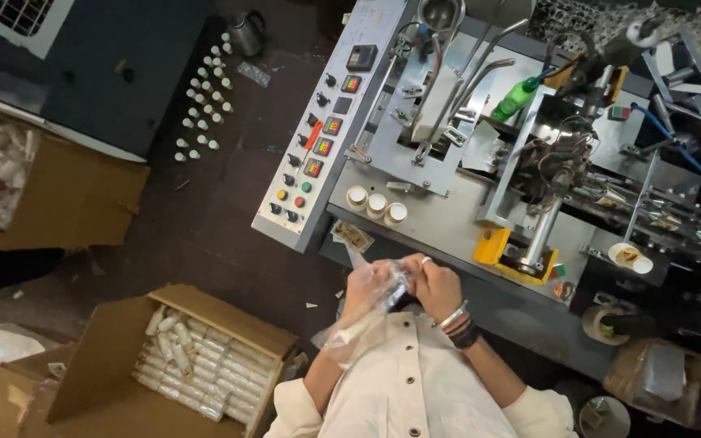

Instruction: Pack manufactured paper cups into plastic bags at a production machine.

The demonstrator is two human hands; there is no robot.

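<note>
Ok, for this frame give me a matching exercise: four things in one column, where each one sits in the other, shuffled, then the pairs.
Things:
1. clear plastic bag
2. three paper cups
3. green bottle
4. wrapped cup stacks

Places:
A. in the open cardboard box on the floor
B. lying tilted among the machine's upper parts
C. between the left hand and right hand
D. in a row on the machine's grey deck, by the control panel

Pairs: 1-C, 2-D, 3-B, 4-A
</note>
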